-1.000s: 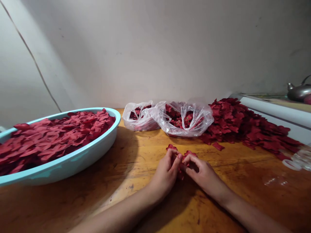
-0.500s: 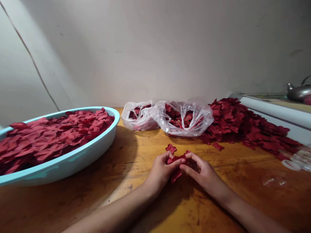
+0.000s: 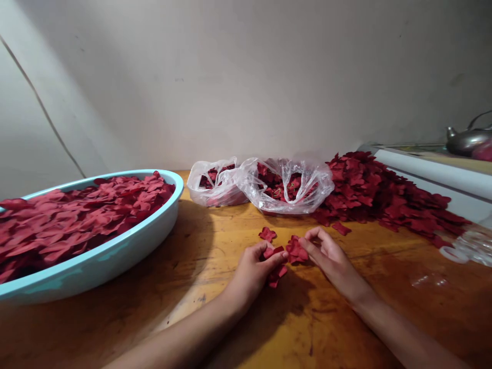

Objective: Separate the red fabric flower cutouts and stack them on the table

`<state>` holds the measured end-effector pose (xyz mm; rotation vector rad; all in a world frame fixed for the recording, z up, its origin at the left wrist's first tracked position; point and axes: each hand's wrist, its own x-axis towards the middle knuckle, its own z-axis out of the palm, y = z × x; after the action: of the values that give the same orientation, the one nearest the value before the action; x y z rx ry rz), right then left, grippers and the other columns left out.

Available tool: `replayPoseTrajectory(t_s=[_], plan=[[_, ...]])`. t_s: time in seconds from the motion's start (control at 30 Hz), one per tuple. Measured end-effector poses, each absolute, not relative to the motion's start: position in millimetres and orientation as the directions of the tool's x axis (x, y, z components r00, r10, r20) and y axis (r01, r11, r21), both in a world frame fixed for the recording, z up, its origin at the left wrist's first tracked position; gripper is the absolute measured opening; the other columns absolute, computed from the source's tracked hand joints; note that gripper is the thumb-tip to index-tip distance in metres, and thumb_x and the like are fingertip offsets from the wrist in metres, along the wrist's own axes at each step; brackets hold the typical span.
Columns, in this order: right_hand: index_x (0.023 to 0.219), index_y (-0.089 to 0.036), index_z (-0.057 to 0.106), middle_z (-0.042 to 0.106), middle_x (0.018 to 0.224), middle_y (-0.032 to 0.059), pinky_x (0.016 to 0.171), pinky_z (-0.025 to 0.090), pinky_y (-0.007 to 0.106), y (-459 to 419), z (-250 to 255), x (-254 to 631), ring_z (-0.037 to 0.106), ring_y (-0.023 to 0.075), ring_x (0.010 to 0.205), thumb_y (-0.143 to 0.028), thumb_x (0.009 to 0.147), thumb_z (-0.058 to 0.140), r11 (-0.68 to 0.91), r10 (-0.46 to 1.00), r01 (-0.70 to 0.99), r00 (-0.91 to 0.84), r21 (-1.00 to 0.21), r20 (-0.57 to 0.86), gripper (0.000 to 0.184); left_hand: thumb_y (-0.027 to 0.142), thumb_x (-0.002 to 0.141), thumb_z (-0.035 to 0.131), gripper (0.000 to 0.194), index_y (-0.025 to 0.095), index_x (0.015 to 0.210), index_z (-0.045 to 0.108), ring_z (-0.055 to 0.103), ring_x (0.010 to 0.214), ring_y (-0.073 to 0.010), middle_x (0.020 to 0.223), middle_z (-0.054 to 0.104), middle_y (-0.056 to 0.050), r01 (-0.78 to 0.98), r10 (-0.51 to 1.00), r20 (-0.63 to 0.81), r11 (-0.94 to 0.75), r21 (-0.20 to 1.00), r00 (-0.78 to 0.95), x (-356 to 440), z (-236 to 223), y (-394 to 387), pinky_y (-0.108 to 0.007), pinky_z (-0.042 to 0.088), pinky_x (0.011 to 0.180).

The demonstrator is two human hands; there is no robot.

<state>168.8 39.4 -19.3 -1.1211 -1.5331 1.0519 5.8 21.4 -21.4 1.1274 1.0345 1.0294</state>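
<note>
My left hand [image 3: 255, 269] is closed around red fabric petals [image 3: 277, 275], which stick out above and below its thumb. Just to the right, my right hand [image 3: 330, 259] pinches a flower-shaped red petal piece [image 3: 295, 250] by its right edge, thumb against forefinger. That piece hangs between the two hands, close to the left fingertips. A small loose red petal piece [image 3: 268, 234] lies on the table beyond the left hand. How many pieces the left hand holds I cannot tell.
A light blue basin [image 3: 169, 225] full of red petals stands left. Two clear plastic bags [image 3: 215, 197] with red pieces sit at the back. A petal heap [image 3: 369, 189] lies back right, near a clear plastic container [image 3: 474, 243] and a metal kettle [image 3: 467, 141].
My right hand has moved away to the right from the left hand, and a flower-shaped petal piece now shows in its pinch. The view has shifted slightly.
</note>
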Motion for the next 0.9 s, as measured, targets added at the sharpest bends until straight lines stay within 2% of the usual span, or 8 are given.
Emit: replayPoseTrajectory(t_s=[0.13,0.27,0.4,0.5,0.57,0.63,0.77,0.9], plan=[[0.085,-0.021,0.054,0.057,0.080,0.0003,0.066,0.043,0.026,36.1,-21.4,162.7,0.055,0.0153,0.074,-0.042,0.084,0.053,0.300,0.915,0.272,-0.353,-0.914,0.196,0.021,0.038,0.071,0.066,0.029,0.018,0.071,0.045,0.046,0.041,-0.0089,0.053,0.053,0.005,0.005,0.975,-0.030,0.030,1.000,0.222,7.6,-24.6,18.2,-0.019,0.035,0.040],[0.079,-0.020,0.052,0.055,0.072,-0.0003,0.065,0.044,0.028,47.5,-30.2,170.3,0.054,0.0158,0.068,-0.041,0.082,0.054,0.297,0.953,0.331,-0.164,-0.896,0.255,0.021,0.034,0.068,0.072,0.037,0.017,0.094,0.052,0.052,0.053,-0.0108,0.064,0.057,0.003,0.122,0.974,0.077,-0.105,0.987,0.215,5.9,-22.6,16.4,-0.020,0.038,0.047],[0.096,-0.022,0.047,0.052,0.087,0.0013,0.068,0.044,0.028,48.9,-28.0,175.8,0.052,0.0161,0.075,-0.042,0.076,0.062,0.286,0.953,0.329,0.005,-0.900,0.304,0.032,0.032,0.074,0.067,0.034,0.018,0.100,0.049,0.056,0.060,-0.0106,0.089,0.060,-0.003,0.073,0.989,0.116,-0.123,0.990,0.097,5.0,-18.9,17.2,-0.020,0.040,0.049],[0.103,-0.021,0.050,0.055,0.092,0.0033,0.072,0.046,0.029,38.6,-19.9,168.4,0.055,0.0175,0.081,-0.045,0.080,0.058,0.279,0.953,0.271,-0.195,-0.921,0.231,0.033,0.028,0.075,0.064,0.033,0.019,0.099,0.045,0.053,0.053,-0.0098,0.073,0.056,0.003,0.028,0.994,0.087,-0.089,0.996,0.073,6.5,-17.6,16.5,-0.019,0.038,0.044],[0.093,-0.020,0.056,0.059,0.087,0.0028,0.073,0.046,0.028,32.1,-15.5,162.0,0.057,0.0175,0.081,-0.044,0.084,0.053,0.275,0.909,0.245,-0.381,-0.930,0.168,0.026,0.023,0.073,0.065,0.032,0.020,0.098,0.045,0.051,0.051,-0.0098,0.063,0.050,0.007,0.081,0.990,0.104,-0.111,0.990,0.093,7.3,-17.4,15.0,-0.018,0.037,0.046],[0.081,-0.020,0.057,0.060,0.080,0.0011,0.071,0.046,0.027,30.2,-14.1,158.9,0.058,0.0165,0.076,-0.041,0.084,0.053,0.286,0.882,0.245,-0.444,-0.927,0.155,0.022,0.020,0.072,0.066,0.030,0.019,0.096,0.047,0.050,0.053,-0.0098,0.060,0.049,0.007,0.169,0.984,0.137,-0.155,0.973,0.115,7.4,-17.6,13.6,-0.019,0.037,0.048],[0.076,-0.020,0.055,0.059,0.073,0.0004,0.068,0.046,0.028,40.6,-18.6,166.7,0.056,0.0164,0.072,-0.040,0.083,0.054,0.305,0.941,0.285,-0.239,-0.909,0.240,0.022,0.030,0.070,0.070,0.035,0.018,0.093,0.047,0.049,0.054,-0.0099,0.061,0.050,0.007,0.209,0.979,0.152,-0.178,0.962,0.134,6.4,-17.6,13.6,-0.019,0.036,0.048],[0.092,-0.022,0.055,0.057,0.093,0.0030,0.068,0.045,0.028,45.0,-19.3,174.7,0.052,0.0165,0.075,-0.040,0.070,0.069,0.331,0.934,0.325,0.022,-0.886,0.357,0.032,0.034,0.077,0.062,0.032,0.020,0.098,0.043,0.045,0.045,-0.0080,0.058,0.043,0.009,0.097,0.989,0.119,-0.127,0.987,0.087,6.7,-14.1,14.5,-0.018,0.034,0.043]])
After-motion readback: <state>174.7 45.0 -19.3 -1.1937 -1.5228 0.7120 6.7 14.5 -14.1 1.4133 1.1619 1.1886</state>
